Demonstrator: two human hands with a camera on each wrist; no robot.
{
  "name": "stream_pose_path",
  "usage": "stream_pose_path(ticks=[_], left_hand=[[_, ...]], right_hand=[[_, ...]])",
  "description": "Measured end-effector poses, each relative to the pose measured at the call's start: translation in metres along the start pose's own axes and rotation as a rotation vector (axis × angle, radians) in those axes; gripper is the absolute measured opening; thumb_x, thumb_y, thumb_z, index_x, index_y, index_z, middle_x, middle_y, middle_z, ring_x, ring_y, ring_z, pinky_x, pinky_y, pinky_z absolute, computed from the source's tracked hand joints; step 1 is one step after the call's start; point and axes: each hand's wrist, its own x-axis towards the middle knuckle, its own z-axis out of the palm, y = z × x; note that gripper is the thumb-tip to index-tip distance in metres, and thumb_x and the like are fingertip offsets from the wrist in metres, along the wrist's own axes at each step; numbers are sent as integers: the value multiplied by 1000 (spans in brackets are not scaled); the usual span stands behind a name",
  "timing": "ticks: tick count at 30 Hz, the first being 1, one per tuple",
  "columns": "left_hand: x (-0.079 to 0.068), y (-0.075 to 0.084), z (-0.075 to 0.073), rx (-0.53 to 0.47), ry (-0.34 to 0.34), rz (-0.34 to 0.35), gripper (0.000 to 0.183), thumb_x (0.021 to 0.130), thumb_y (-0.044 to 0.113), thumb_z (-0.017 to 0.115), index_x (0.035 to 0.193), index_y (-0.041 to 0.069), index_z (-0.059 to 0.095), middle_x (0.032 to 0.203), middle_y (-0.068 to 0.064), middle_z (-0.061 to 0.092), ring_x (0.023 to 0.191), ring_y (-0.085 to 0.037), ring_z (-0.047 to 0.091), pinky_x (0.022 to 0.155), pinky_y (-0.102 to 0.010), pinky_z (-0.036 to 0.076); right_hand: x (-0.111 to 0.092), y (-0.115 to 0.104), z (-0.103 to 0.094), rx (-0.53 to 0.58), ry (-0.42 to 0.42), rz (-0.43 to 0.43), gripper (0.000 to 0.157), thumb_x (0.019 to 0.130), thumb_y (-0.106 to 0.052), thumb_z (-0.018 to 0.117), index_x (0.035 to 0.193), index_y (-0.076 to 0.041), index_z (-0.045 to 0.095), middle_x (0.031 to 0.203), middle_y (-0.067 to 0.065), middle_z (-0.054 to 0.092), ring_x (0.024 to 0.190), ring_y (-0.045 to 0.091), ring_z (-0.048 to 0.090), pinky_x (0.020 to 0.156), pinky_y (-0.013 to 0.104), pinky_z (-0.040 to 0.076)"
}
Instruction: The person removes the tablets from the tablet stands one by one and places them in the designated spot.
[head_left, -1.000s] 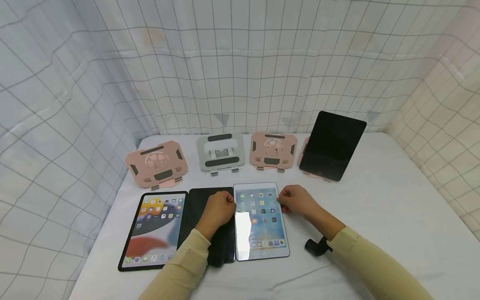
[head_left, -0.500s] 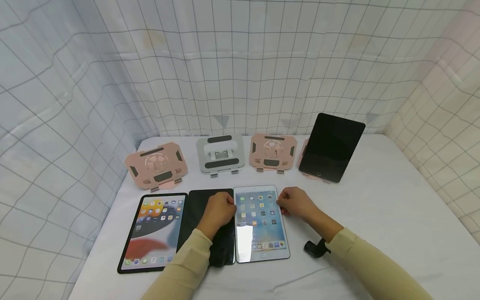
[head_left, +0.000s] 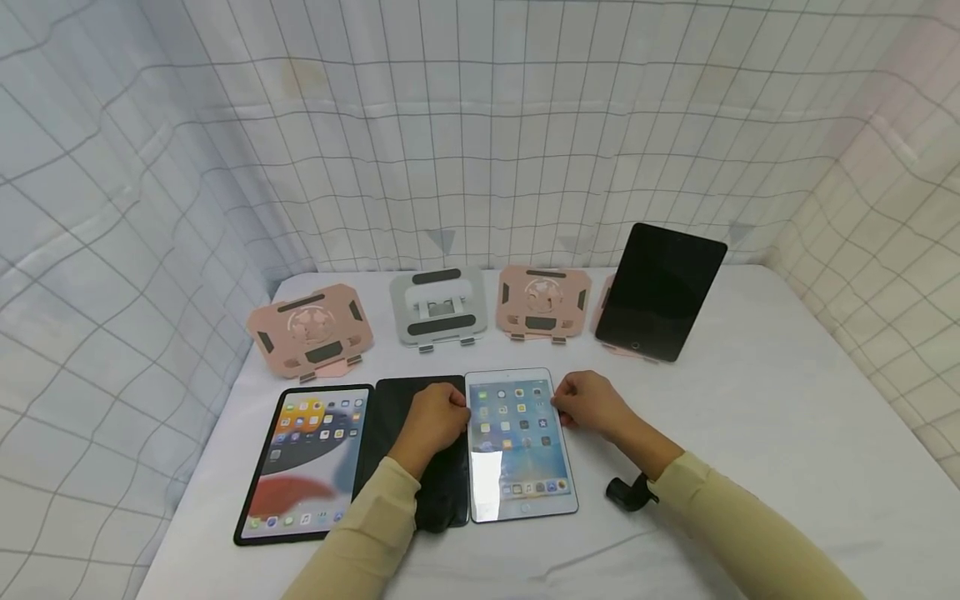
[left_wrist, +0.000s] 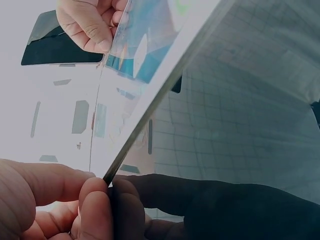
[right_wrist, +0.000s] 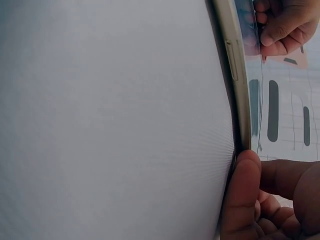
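A white tablet (head_left: 517, 450) lies lit on the table, home screen showing. Over its upper part, my two hands pinch a thin clear screen protector (left_wrist: 96, 120) between them; its outline is hard to see from the head view. Thumb and curled fingers of my left hand (head_left: 438, 417) hold it at the tablet's left long edge. At the right edge my right hand (head_left: 592, 402) pinches the opposite side, its fingertips against the tablet's rim. In the right wrist view, the protector stands just off the tablet's side (right_wrist: 237, 75). Whether it touches the screen, I cannot tell.
Left of the white tablet lie a dark tablet (head_left: 390, 408), partly under my left arm, and a lit black-rimmed tablet (head_left: 307, 467). Behind stand pink stands (head_left: 311, 329) (head_left: 543, 302), a grey stand (head_left: 438, 307), and a black tablet (head_left: 660, 292) propped on another stand.
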Motion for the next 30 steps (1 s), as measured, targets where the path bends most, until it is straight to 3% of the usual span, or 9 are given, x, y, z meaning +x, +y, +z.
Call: stream_pose_path(ticks=[17,24,30], left_hand=[[0,-1,-2,-46,-31,-7,12,95,12,63,92,2,66,74,-5,62,65,-16,60,60,-31,50],[5,0,-3,-93,-94,-53,19,96,23,60,95,5,67,75,-5,63,66,-17,59,58,-29,49],[11,8,-4,-70,-121,-31,22,96,26,61,100,6,67,82,-6,62,70,-19,58,61,-31,49]], right_hand=[[-2,0,-7,-22,-6,-12,11,95,-14,63,92,-5,68,75,5,64,67,17,59,60,27,48],[-9,4,-24,28,-16,-39,14,98,-17,62,104,-5,67,89,6,67,78,20,62,70,30,55],[-15,15,-43,47,-1,-69,22,100,-18,59,114,-2,65,102,10,68,86,21,65,77,34,58]])
